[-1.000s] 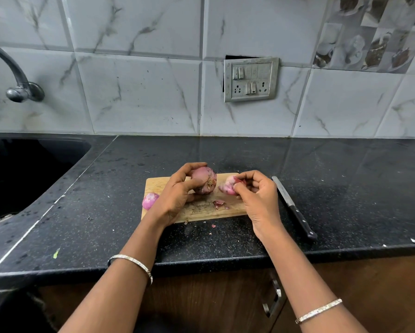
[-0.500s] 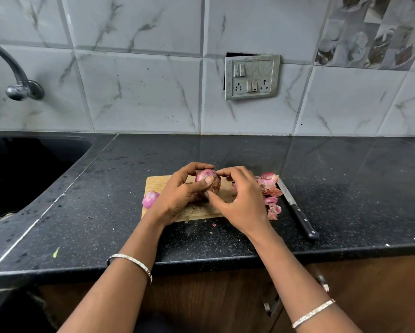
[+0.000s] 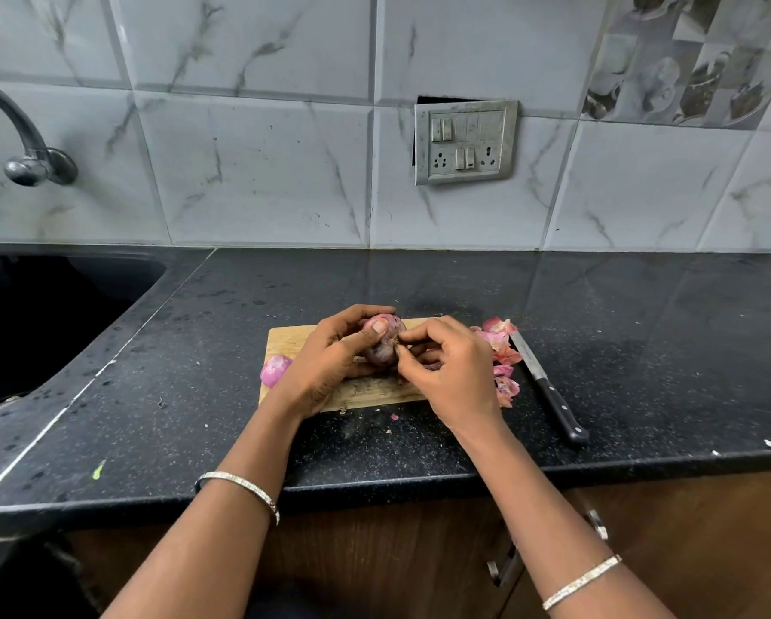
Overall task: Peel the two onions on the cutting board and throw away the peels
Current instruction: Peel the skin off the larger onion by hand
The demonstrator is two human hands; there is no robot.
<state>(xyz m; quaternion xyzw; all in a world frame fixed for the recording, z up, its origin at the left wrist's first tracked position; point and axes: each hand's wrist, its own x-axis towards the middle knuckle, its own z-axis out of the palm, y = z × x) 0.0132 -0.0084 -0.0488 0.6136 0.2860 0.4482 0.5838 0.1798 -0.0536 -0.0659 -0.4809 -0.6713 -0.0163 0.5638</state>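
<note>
Head view: the left hand grasps one onion above the cutting board, thumb across its top. The right hand pinches at that onion's right side. The second onion lies at the board's left edge, overhanging the surface. Loose peels lie off the board's right edge, just beside the knife. Open surface extends far and right; the sink bounds the left.

We've got both arms in: left forearm bare right to the frame edge | thin silver-coloured beaded metal bangle on that wrist | right forearm bare too | matching thin silver-coloured bangle there | left hand thumbnail short, plain
</note>
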